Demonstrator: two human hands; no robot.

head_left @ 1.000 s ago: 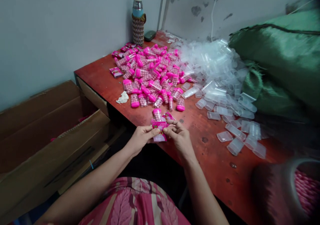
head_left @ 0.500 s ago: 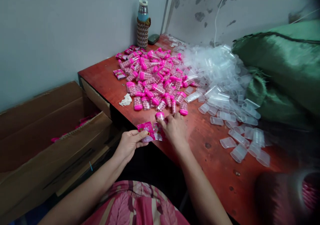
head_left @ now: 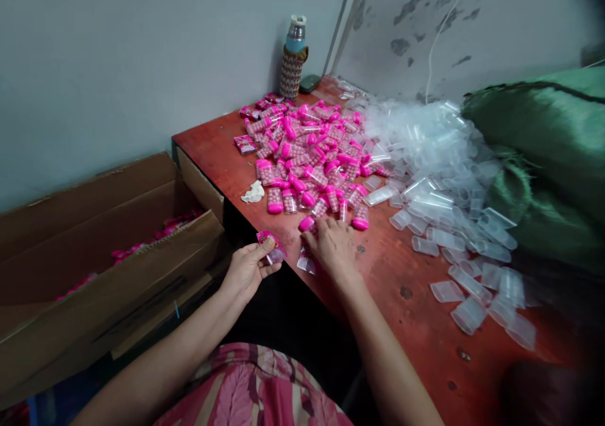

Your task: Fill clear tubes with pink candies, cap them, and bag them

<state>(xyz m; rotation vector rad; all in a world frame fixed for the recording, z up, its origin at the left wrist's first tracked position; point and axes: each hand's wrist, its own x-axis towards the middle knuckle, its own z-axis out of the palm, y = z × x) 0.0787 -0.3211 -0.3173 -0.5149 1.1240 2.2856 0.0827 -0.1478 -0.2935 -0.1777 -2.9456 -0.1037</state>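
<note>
My left hand (head_left: 248, 265) holds a small pink packet (head_left: 271, 246) just off the red table's (head_left: 401, 287) front-left edge. My right hand (head_left: 333, 244) lies on the table, fingers reaching a pink-capped candy tube (head_left: 307, 224) at the near edge of a large pile of such tubes (head_left: 312, 155). A clear wrapper (head_left: 305, 262) lies under my right hand's thumb side. Whether the right fingers grip the tube cannot be told.
A heap of clear empty plastic containers (head_left: 439, 174) spreads over the table's right half. A green sack (head_left: 543, 149) lies at the far right. An open cardboard box (head_left: 94, 256) with pink items stands at the left. A bottle (head_left: 293, 57) stands at the wall.
My hands have parted: the left carried the pink packet leftward off the table edge, the right went forward to the nearest tube. The view has shifted left.
</note>
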